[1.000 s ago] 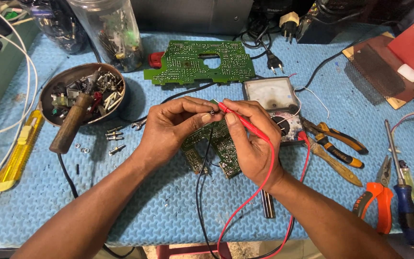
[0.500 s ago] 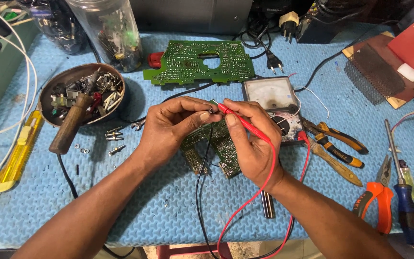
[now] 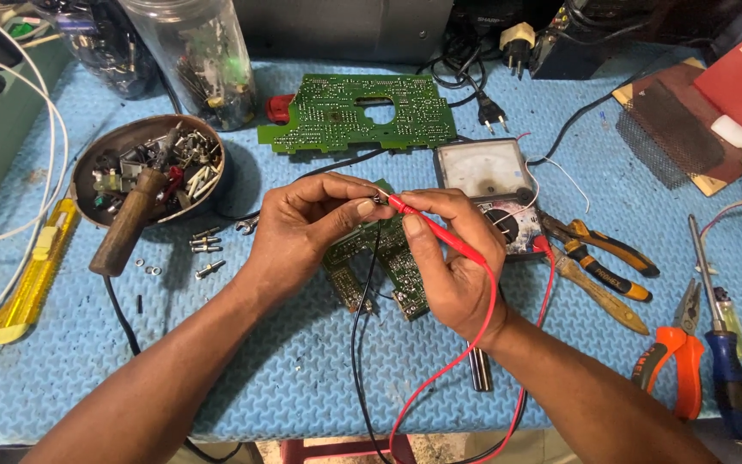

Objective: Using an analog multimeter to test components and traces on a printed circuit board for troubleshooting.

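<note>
My left hand pinches a tiny dark component between thumb and fingers, just above a small green circuit board lying on the blue mat. My right hand grips a red test probe, its tip touching that component. A black lead drops from between my hands; whether a black probe sits in my left hand is hidden. A red lead loops down past my right wrist. An analog multimeter lies just behind my right hand.
A larger green circuit board lies farther back. A round bowl of parts holds a wooden-handled soldering iron. Loose screws lie beside it. A yellow cutter lies left. Pliers, orange cutters and a blue screwdriver lie right.
Barely anything differs; my hands stay together over the small board, with only slight finger shifts around the component and probe tip.
</note>
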